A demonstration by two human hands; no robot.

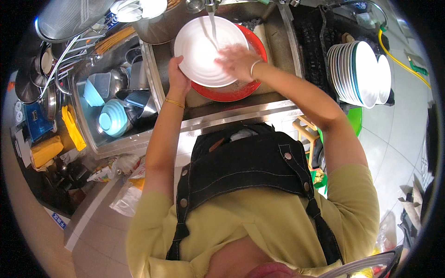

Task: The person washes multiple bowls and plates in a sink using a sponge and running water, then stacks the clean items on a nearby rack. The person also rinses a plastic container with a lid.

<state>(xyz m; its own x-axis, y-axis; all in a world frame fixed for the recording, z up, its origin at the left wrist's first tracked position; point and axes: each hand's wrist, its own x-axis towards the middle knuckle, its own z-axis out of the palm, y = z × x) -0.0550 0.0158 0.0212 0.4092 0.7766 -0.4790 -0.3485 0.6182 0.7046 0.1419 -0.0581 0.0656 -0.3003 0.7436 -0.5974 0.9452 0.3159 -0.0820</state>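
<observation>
A white plate (198, 45) is tilted under a stream of water from the faucet (211, 7). My left hand (179, 74) grips the plate's lower left rim, thumb on the upper face. Blurred by motion, my right hand (238, 62) lies over the right part of the plate with its fingers spread; nothing shows in it. Beneath the plate, a red basin (222, 95) rests in the steel sink (278, 62).
Left of me, a second sink basin (94, 144) holds light-blue bowls (116, 120) and dark containers. A wire rack (66, 66) stands beyond it. Stacked white plates (365, 74) stand on edge at the right, near a yellow hose (393, 57).
</observation>
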